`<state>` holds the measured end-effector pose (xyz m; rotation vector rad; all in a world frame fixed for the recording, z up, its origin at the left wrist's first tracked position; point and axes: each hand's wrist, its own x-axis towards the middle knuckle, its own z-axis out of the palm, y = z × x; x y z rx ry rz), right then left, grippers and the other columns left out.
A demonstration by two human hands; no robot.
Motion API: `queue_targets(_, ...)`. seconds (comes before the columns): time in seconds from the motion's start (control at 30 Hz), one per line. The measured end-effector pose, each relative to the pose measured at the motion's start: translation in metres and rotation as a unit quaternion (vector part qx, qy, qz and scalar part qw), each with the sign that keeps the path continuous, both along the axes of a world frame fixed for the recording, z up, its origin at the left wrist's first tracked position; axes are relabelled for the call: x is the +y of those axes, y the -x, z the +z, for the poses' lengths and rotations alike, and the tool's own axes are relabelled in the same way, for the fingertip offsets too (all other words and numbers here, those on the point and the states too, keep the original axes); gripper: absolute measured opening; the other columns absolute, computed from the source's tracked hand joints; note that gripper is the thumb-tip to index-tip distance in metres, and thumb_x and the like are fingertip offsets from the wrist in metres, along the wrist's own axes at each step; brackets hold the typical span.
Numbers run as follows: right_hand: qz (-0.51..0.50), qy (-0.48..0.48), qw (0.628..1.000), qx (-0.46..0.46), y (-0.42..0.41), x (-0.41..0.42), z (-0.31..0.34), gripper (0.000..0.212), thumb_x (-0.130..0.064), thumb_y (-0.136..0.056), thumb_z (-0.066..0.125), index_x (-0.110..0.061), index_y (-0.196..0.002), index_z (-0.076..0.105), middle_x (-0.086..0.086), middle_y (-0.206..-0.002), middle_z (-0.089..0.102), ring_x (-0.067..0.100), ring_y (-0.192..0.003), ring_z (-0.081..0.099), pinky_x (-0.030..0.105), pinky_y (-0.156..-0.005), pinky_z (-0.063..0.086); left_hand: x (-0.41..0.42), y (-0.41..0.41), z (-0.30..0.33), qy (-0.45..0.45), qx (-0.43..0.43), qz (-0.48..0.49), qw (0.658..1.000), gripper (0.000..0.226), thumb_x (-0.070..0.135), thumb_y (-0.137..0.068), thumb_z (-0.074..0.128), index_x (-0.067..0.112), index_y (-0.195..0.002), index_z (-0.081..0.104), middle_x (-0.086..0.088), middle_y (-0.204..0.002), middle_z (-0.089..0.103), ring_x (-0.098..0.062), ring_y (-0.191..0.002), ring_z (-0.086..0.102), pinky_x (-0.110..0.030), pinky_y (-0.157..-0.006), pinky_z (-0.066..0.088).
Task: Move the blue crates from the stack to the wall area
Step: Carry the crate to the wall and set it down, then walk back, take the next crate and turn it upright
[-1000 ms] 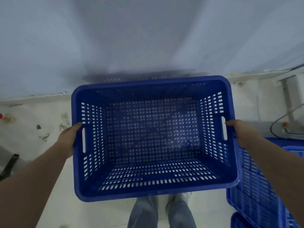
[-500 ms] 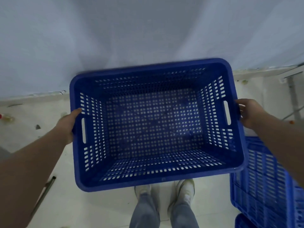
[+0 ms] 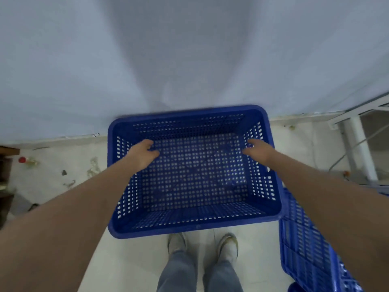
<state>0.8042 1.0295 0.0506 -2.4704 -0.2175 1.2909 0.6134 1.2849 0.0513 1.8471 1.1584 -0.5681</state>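
An empty blue perforated crate [image 3: 195, 227] sits low in front of my feet, its far rim against the pale wall [image 3: 189, 60]. Both my hands hover over its open top and hold nothing. My left hand [image 3: 143, 153] is near the left side wall, fingers loosely curled. My right hand [image 3: 257, 150] is near the right side wall, fingers likewise relaxed. Neither hand touches the handle slots.
Another blue crate [image 3: 307, 249] stands right beside it at the lower right. A white metal frame [image 3: 357, 144] rises at the right by the wall. Small debris and a red-capped item [image 3: 22, 160] lie on the floor at the left. My shoes [image 3: 228, 244] are just behind the crate.
The crate went down and forward to the wall. Both hands let go of its side handles and moved inward over its open top.
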Motion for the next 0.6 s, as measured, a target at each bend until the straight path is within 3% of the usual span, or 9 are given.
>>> queue_targets(0.07,0.144,0.035,0.988,-0.038,0.004,0.011,0.049,0.054,-0.026,-0.095,0.048,-0.003,-0.142,0.035,0.016,-0.149,0.036,0.032,-0.134,0.039,0.039,-0.107,0.034,-0.012,-0.020,0.049,-0.027,-0.017,-0.056,0.998,0.057,0.027,-0.098,0.046,0.011,-0.150,0.028,-0.010,-0.152,0.036,-0.029,-0.133,0.042,-0.032,-0.104,0.035)
queue_targets(0.17,0.236,0.053,0.966,-0.096,0.002,0.021,0.138,0.055,-0.030,-0.094,0.046,-0.007,-0.143,0.035,0.014,-0.148,0.038,0.031,-0.132,0.041,0.040,-0.107,0.038,-0.026,-0.044,0.138,-0.085,-0.041,-0.144,0.985,0.057,0.030,-0.098,0.045,0.013,-0.149,0.028,-0.011,-0.149,0.040,-0.028,-0.127,0.047,-0.034,-0.101,0.041)
queue_targets(0.43,0.194,-0.007,0.949,-0.248,0.011,0.000,0.390,0.060,-0.032,-0.097,0.039,-0.012,-0.150,0.019,0.010,-0.154,0.029,0.027,-0.138,0.034,0.038,-0.109,0.033,-0.073,-0.075,0.391,-0.248,-0.131,-0.236,0.930,0.064,0.039,-0.096,0.041,0.016,-0.152,0.021,-0.005,-0.158,0.026,-0.022,-0.144,0.026,-0.036,-0.113,0.028)
queue_targets(0.6,0.126,0.017,0.934,-0.335,0.032,-0.067,0.507,0.057,-0.031,-0.094,0.042,-0.009,-0.146,0.028,0.011,-0.150,0.036,0.029,-0.136,0.036,0.040,-0.110,0.033,-0.127,-0.090,0.504,-0.233,-0.204,-0.248,0.918,0.065,0.040,-0.095,0.044,0.015,-0.151,0.024,-0.006,-0.158,0.027,-0.023,-0.144,0.027,-0.034,-0.113,0.027)
